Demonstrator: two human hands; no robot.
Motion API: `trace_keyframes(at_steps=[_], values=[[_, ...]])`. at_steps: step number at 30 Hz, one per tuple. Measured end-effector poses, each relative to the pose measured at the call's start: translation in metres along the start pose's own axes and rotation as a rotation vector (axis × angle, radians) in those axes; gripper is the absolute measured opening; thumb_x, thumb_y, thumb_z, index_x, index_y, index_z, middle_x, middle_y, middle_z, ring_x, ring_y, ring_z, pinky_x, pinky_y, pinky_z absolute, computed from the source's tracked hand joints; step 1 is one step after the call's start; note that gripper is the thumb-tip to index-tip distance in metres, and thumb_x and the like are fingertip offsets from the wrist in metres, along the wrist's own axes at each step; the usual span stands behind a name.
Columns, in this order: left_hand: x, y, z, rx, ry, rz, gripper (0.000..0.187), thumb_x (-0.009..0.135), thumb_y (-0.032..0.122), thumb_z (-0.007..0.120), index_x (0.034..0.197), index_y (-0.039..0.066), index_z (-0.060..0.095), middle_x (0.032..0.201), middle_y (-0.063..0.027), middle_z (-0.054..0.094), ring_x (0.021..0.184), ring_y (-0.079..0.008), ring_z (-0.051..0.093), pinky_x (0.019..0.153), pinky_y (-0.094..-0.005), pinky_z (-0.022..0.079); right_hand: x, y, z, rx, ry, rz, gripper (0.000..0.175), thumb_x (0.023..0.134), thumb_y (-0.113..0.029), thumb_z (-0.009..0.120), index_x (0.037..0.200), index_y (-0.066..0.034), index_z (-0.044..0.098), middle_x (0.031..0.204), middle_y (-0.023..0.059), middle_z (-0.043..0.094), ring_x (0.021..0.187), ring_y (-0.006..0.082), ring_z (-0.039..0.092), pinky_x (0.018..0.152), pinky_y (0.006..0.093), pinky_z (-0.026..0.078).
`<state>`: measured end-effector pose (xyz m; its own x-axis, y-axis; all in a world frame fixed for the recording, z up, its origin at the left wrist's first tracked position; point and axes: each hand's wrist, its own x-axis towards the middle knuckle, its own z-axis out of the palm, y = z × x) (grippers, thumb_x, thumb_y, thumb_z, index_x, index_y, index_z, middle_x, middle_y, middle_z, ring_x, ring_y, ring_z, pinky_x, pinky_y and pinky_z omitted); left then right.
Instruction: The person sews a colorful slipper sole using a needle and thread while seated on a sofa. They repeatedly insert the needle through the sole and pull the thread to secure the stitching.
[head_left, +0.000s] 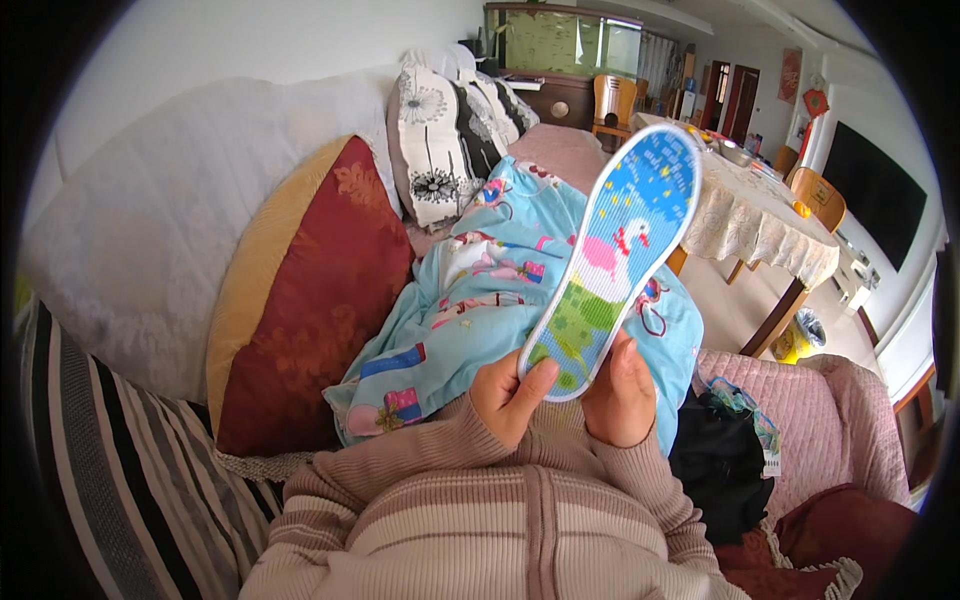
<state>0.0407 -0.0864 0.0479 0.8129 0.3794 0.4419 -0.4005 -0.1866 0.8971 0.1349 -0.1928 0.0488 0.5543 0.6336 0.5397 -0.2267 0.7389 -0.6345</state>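
Note:
An embroidered shoe insole (600, 277) with a white edge stands tilted up over my lap, heel end towards me. Its face carries a white swan, a blue upper part and green at the heel. My left hand (511, 394) grips the heel's left edge, thumb on the stitched face and fingers hidden behind. At the heel's right edge is my right hand (624, 394), its thumb upright and its fingers partly out of sight behind the insole. A light blue printed cloth (480, 300) covers my legs beneath both hands.
To the left lean a red and gold cushion (322, 300) and a flower-print cushion (431, 150). On the pink quilted sofa (802, 405) at right lie black cloth (712, 457) and a tangle of coloured thread (742, 405). Beyond are a cloth-covered table (750, 210) and a yellow bin (799, 337).

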Motion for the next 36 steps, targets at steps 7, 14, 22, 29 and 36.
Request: trace_keyframes(at_steps=[7, 14, 22, 29, 36], values=[[0.005, -0.003, 0.0, -0.409, -0.114, -0.182, 0.026, 0.089, 0.029, 0.049, 0.086, 0.003, 0.053, 0.054, 0.0062, 0.035, 0.047, -0.002, 0.028, 0.042, -0.0202, 0.021, 0.012, 0.018, -0.038, 0.024, -0.125, 0.078, 0.029, 0.084, -0.006, 0.052, 0.11, 0.004, 0.049, 0.109, 0.0132, 0.056, 0.098, 0.0198, 0.055, 0.085, 0.0318, 0.043], [0.007, -0.004, 0.001, -0.416, -0.195, -0.172, 0.026, 0.09, 0.028, 0.048, 0.087, 0.002, 0.053, 0.054, 0.0054, 0.036, 0.045, -0.0026, 0.028, 0.041, -0.0199, 0.022, 0.011, 0.033, -0.051, 0.126, -0.038, 0.116, 0.047, 0.081, -0.02, 0.055, 0.121, 0.0006, 0.043, 0.119, 0.0156, 0.049, 0.102, 0.0264, 0.054, 0.085, 0.0394, 0.046], [0.008, -0.008, 0.0, -0.346, -0.184, -0.074, 0.024, 0.092, 0.027, 0.042, 0.089, 0.005, 0.05, 0.055, 0.0033, 0.039, 0.043, -0.0028, 0.028, 0.04, -0.0185, 0.021, 0.019, 0.027, -0.053, 0.345, 0.108, 0.254, 0.029, 0.08, -0.006, 0.052, 0.107, 0.0042, 0.051, 0.103, 0.0148, 0.058, 0.091, 0.0236, 0.059, 0.081, 0.0338, 0.047], [0.009, -0.011, 0.004, -0.306, -0.151, -0.141, 0.026, 0.092, 0.03, 0.042, 0.089, 0.006, 0.05, 0.055, 0.0033, 0.038, 0.044, -0.0035, 0.029, 0.04, -0.0193, 0.021, 0.011, 0.029, -0.032, 0.376, -0.007, 0.301, 0.029, 0.081, -0.011, 0.054, 0.107, 0.0032, 0.051, 0.102, 0.0142, 0.058, 0.091, 0.0232, 0.058, 0.08, 0.034, 0.048], [0.006, -0.022, 0.002, -0.435, -0.236, -0.168, 0.027, 0.092, 0.032, 0.041, 0.091, 0.006, 0.05, 0.057, 0.0027, 0.038, 0.046, -0.0042, 0.029, 0.041, -0.0204, 0.022, 0.009, 0.034, -0.035, 0.44, 0.034, 0.268, 0.026, 0.081, -0.007, 0.053, 0.105, 0.0031, 0.052, 0.101, 0.0146, 0.059, 0.089, 0.0233, 0.06, 0.078, 0.0343, 0.05]])
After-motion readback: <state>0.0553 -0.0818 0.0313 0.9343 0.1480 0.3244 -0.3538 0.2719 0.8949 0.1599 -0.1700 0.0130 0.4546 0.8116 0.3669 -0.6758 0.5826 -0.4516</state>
